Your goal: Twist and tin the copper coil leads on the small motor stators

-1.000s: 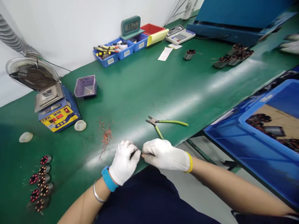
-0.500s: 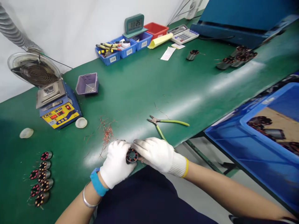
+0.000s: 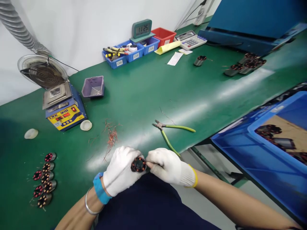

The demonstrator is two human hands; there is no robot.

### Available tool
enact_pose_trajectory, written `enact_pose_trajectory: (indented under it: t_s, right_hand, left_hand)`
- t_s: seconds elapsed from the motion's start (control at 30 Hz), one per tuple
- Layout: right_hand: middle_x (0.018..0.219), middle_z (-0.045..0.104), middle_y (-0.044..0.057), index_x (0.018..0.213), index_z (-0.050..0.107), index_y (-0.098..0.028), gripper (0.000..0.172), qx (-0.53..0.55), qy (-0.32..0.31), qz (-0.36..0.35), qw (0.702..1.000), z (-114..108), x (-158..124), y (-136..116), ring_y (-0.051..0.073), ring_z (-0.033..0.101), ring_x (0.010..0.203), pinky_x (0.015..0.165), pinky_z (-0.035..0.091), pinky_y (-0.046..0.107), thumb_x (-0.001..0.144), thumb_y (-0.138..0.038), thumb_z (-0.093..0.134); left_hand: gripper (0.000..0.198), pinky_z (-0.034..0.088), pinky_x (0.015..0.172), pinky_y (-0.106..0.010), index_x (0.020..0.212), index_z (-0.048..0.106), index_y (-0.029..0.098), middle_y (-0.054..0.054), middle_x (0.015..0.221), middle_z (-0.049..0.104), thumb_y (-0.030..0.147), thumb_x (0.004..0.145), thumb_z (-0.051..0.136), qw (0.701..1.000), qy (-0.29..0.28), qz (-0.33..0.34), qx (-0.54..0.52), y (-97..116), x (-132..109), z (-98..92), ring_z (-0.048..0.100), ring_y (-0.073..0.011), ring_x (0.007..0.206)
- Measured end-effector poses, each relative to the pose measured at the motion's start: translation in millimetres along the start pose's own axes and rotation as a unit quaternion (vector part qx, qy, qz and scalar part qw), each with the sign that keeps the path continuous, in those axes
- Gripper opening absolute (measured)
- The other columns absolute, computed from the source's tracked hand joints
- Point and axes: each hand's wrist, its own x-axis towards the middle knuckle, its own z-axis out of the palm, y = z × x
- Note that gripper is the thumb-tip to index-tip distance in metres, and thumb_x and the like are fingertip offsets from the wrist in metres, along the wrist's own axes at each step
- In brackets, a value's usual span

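Note:
Both hands wear white knit gloves at the near edge of the green bench. My left hand is closed around a small motor stator, whose copper-wound end faces up. My right hand pinches at the stator's right side with its fingertips. Green-handled cutters lie on the bench just beyond my right hand. A tangle of cut copper wire lies just beyond my left hand.
Several wound stators lie in rows at the left. A blue and yellow solder pot, a purple tray, blue tool bins, a clock and a calculator stand further back. More stators lie far right. A blue crate sits right.
The stator, hidden between my fingers a second ago, now shows its wound end. Both hands have stayed together at the bench edge, and the view has shifted slightly.

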Motion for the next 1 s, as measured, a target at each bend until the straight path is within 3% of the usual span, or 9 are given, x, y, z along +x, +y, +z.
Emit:
enact_pose_trajectory:
  t_s: [0.23,0.37,0.47,0.53,0.63,0.73,0.8,0.93,1.0]
  right_hand:
    - [0.058,0.048,-0.001,0.063,0.045,-0.020,0.034,0.175,0.008,0.049,0.983,-14,2,-13,0.012,0.043,0.054,0.054,0.034,0.025,0.093,-0.035,0.038]
    - [0.048,0.039,-0.006,0.059,0.040,-0.020,0.046,0.482,-0.018,0.200,0.853,-3,0,-13,0.007,0.032,0.040,0.040,0.026,0.022,0.085,-0.056,0.051]
    - [0.045,0.033,-0.009,0.060,0.037,-0.021,0.051,0.610,-0.034,0.236,0.755,0,-1,-15,0.006,0.026,0.036,0.036,0.023,0.021,0.074,-0.063,0.062]
    - [0.046,0.036,-0.007,0.060,0.039,-0.020,0.050,0.568,-0.043,0.205,0.796,-6,-1,-17,0.007,0.030,0.039,0.038,0.026,0.021,0.078,-0.062,0.060]
    - [0.052,0.043,-0.002,0.057,0.043,-0.019,0.048,0.388,-0.028,0.095,0.916,-20,1,-19,0.009,0.037,0.047,0.047,0.032,0.024,0.091,-0.053,0.045]
    - [0.055,0.046,-0.001,0.057,0.044,-0.019,0.045,0.307,-0.013,0.062,0.950,-22,2,-18,0.010,0.040,0.051,0.051,0.033,0.025,0.093,-0.045,0.042]
    - [0.052,0.044,-0.003,0.057,0.043,-0.019,0.040,0.383,-0.025,0.130,0.914,-14,2,-17,0.009,0.038,0.046,0.046,0.031,0.024,0.088,-0.045,0.048]
    - [0.042,0.033,-0.009,0.056,0.034,-0.022,0.042,0.606,-0.040,0.267,0.748,3,-1,-15,0.005,0.024,0.035,0.036,0.022,0.020,0.073,-0.048,0.063]
    - [0.042,0.032,-0.009,0.057,0.034,-0.022,0.044,0.623,-0.043,0.254,0.739,3,-1,-15,0.006,0.025,0.035,0.035,0.022,0.020,0.072,-0.050,0.065]
  left_hand:
    - [0.053,0.041,0.036,-0.024,0.119,0.049,0.015,-0.007,0.078,0.064,0.055,0.084,0.051,0.801,-0.256,-0.252,-0.479,1,-1,-13.9,0.059,-0.0156,0.045]
    - [0.037,0.057,0.064,-0.035,0.108,0.055,0.022,-0.012,0.104,0.063,0.030,0.074,0.067,0.905,-0.086,-0.109,-0.402,16,-8,-22.1,0.068,-0.0239,0.085]
    - [0.005,0.054,0.084,-0.044,0.077,0.059,0.024,-0.011,0.102,0.065,0.027,0.075,0.063,0.973,-0.094,0.089,-0.191,26,-16,-28.6,0.065,-0.0258,0.095]
    - [0.016,0.054,0.084,-0.047,0.069,0.056,0.024,-0.009,0.091,0.067,0.036,0.074,0.065,0.979,-0.091,0.130,-0.127,26,-17,-28.5,0.065,-0.0262,0.088]
    - [0.042,0.057,0.072,-0.046,0.082,0.057,0.022,-0.010,0.082,0.066,0.063,0.080,0.048,0.963,-0.066,-0.042,-0.259,16,-12,-20.1,0.067,-0.0259,0.076]
    - [0.059,0.052,0.045,-0.035,0.106,0.054,0.015,-0.005,0.061,0.059,0.065,0.086,0.032,0.826,-0.243,-0.234,-0.452,10,-4,-11.8,0.062,-0.0214,0.048]
    - [0.054,0.049,0.042,-0.031,0.118,0.048,0.015,-0.003,0.064,0.060,0.055,0.081,0.051,0.805,-0.248,-0.245,-0.480,13,-3,-12.6,0.059,-0.0181,0.045]
    - [0.022,0.056,0.078,-0.043,0.094,0.060,0.024,-0.009,0.097,0.065,0.024,0.073,0.065,0.953,-0.078,0.009,-0.294,27,-13,-26.4,0.066,-0.0234,0.086]
    - [0.007,0.051,0.089,-0.049,0.072,0.058,0.025,-0.008,0.095,0.066,0.025,0.072,0.066,0.970,-0.088,0.128,-0.188,28,-18,-30.6,0.064,-0.0274,0.097]
